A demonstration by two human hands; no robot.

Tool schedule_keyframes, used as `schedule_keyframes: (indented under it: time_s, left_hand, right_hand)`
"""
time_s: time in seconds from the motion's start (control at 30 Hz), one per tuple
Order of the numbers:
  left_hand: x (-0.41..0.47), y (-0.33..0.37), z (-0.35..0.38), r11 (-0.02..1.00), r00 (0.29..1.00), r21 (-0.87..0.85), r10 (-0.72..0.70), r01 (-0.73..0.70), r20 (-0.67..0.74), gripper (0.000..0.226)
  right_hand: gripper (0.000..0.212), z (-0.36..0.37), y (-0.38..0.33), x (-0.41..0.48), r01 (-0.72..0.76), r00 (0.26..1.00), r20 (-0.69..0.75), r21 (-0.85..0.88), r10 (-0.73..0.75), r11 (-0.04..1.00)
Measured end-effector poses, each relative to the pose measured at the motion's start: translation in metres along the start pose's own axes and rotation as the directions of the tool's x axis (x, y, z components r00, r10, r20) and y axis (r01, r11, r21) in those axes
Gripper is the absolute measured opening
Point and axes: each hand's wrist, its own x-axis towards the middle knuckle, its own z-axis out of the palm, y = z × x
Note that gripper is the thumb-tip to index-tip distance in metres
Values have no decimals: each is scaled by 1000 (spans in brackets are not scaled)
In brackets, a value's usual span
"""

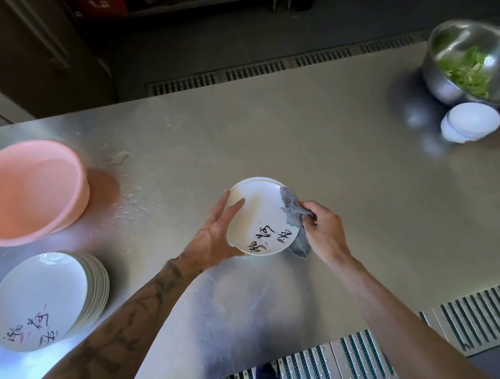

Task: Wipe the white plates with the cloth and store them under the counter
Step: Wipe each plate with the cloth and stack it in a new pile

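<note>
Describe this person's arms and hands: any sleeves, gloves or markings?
No gloves, rings or watch show: the left hand and right hand are bare. No sleeves reach either forearm. Dark tattoo lines run along the left forearm; the right forearm looks unmarked.

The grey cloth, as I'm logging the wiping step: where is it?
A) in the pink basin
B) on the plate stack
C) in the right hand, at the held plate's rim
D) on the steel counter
C: the right hand grips the crumpled grey cloth at the white round plate's right rim.
</note>
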Motion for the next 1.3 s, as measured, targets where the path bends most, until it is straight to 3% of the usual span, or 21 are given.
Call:
schedule_keyframes:
  time_s: [0.1, 0.3, 0.47, 0.97, 1.03, 1.1, 1.17, 1.23, 1.3]
  left_hand:
    - [0, -1, 0, 1000, 1000, 17, -10, 10, -3, 118]
    - [-2, -2, -6, 979, 974, -62, -183, 192, 133, 133]
    - [0, -4, -4, 972, 969, -96, -202, 216, 143, 130]
    - [-35, 14, -8, 941, 957, -182, -290, 287, 6, 120]
    - [-59, 19, -21, 944, 950, -173, -299, 281, -89, 107]
    - [-94, 17, -45, 964, 920, -123, -263, 237, -289, 79]
    - [-136, 7, -79, 970, 831, -4, -209, 241, -515, 48]
    - [-180, -12, -119, 917, 711, 91, -234, 387, -664, 33]
    - [-221, -46, -155, 784, 604, 132, -346, 606, -718, 36]
  right_hand:
    - [35, 0, 0, -1, -7, 1000, -19, 40, 8, 999]
    - [32, 4, 0, -2, -49, 997, -50, 73, 53, 996]
    - [25, 5, 3, -1, -72, 996, -53, 82, 76, 994]
    - [17, -25, -48, -41, 35, 984, -179, 168, -5, 985]
    - [16, -21, -68, -51, 61, 985, -171, 200, -26, 978]
    - [16, -8, -87, -62, 80, 990, -136, 240, -48, 967]
    - [16, 13, -100, -72, 81, 995, -75, 254, -64, 964]
    - [16, 39, -110, -84, 83, 996, -4, 250, -85, 965]
    - [19, 64, -117, -98, 85, 992, 65, 256, -105, 963]
